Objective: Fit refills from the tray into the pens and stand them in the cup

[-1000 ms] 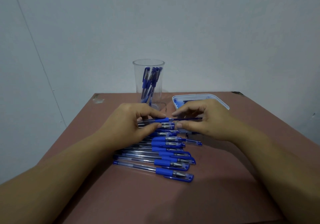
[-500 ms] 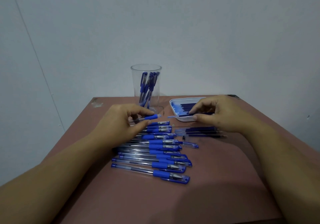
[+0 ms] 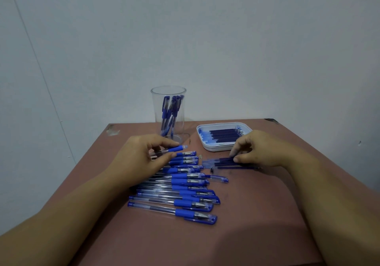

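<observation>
Pen barrel, clear with a blue grip and no cap, is held in my left hand. Thumb and forefinger pinch it just behind the grip, open end pointing to 3 o'clock, lifted a little above the pen row. The row lies mid-table, capped pens side by side with caps toward 3 o'clock.

My right hand is at 3 o'clock of the row with its fingers curled down. Thumb and forefinger close on the near ends of the loose refills lying flat on the table; it's probably just one pinched, hard to tell which.

The white tray sits at 1 o'clock, just behind my right hand, with more dark refills lying in it. The clear cup stands upright at 11 o'clock, with several capped pens leaning inside.

A loose cap lies at the row's 3 o'clock edge. A small dark bit sits between it and the loose refills.
</observation>
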